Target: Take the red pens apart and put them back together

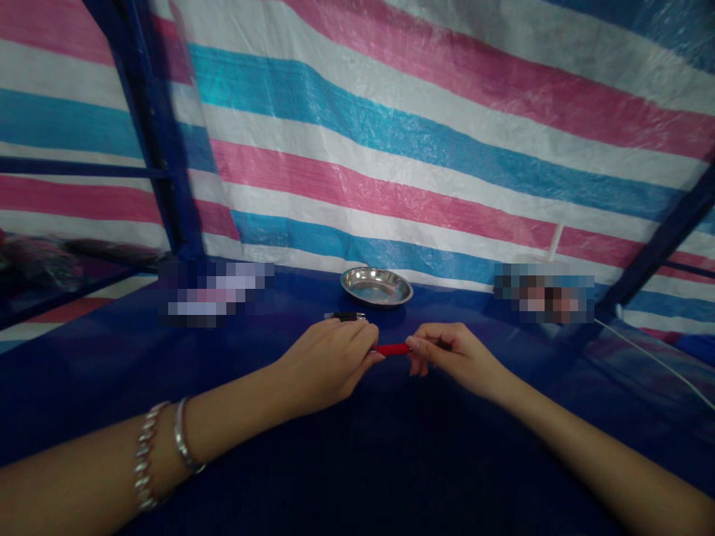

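Note:
My left hand (329,361) and my right hand (450,353) meet over the dark blue table (357,447), both pinched on the ends of a small red pen-like stick (392,348) held level between them. The fingers of both hands are closed around it. Just beyond my left hand a black and silver pen-like object (345,316) lies on the table. Two silver bracelets (161,454) ring my left wrist.
A shallow round metal dish (377,286) stands at the back of the table, just behind the hands. A striped pink, white and blue tarp (424,134) hangs as a wall behind. Dark blue frame posts (150,126) stand left and right. A thin white cord (653,357) runs at right.

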A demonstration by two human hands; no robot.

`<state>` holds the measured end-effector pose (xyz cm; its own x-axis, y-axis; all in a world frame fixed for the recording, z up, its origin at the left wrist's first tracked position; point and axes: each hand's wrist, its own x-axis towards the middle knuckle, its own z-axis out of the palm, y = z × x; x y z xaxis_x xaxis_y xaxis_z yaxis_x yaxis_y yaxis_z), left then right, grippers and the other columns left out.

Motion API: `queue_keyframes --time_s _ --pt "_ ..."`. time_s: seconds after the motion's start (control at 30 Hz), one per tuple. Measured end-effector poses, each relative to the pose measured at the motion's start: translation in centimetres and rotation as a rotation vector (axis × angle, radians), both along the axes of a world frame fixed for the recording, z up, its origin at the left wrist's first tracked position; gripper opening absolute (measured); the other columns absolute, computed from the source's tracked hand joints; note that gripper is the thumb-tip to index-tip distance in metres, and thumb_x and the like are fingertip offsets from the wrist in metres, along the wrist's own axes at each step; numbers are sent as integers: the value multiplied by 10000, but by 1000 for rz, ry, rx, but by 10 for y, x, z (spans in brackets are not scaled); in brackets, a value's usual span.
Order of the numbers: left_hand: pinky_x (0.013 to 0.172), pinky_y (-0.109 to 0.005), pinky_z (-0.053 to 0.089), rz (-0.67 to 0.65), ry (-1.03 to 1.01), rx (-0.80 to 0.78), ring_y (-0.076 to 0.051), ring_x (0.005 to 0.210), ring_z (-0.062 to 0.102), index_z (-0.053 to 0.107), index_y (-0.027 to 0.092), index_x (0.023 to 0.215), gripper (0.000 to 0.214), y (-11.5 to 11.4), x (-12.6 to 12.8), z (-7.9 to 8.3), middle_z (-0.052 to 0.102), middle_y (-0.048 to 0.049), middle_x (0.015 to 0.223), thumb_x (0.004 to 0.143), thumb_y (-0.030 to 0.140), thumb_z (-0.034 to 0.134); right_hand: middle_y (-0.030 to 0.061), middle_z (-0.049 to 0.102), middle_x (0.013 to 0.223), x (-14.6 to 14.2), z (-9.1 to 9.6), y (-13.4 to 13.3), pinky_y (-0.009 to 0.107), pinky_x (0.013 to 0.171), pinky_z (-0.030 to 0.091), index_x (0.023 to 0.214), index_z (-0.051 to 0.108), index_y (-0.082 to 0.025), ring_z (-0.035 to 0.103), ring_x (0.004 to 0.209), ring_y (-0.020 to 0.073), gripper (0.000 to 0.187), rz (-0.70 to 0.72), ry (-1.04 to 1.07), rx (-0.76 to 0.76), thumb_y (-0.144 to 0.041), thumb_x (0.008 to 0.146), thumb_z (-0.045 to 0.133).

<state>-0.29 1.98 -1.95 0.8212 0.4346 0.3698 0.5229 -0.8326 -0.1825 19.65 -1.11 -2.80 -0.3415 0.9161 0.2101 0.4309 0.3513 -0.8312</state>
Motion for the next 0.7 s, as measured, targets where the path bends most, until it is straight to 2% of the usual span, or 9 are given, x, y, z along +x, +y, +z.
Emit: queue_keyframes --time_s 0.13,0.37,0.7 --pt "555 -282 380 1 -1 31 -164 608 487 445 157 767 153 1 0 -1 532 -32 723 847 252 355 17 574 616 0 2 -3 213 529 392 673 559 -139 517 553 94 326 -14 -106 66 -399 812 418" --pt "563 -291 380 9 -15 13 -171 618 494 439 158 777 154 1 -1 -1 531 -37 733 851 253 343 1 581 645 3 7 -6 201 500 331 762 567 -155 481 560 91 209 -45 -288 185 -340 793 475" --pt "550 -278 378 -15 -37 5 -160 600 488 441 157 772 149 1 -1 -1 529 -32 725 850 246 351 9 572 652 4 8 -5 209 545 363 704 562 -153 509 602 102 316 8 -286 160 -373 838 379"
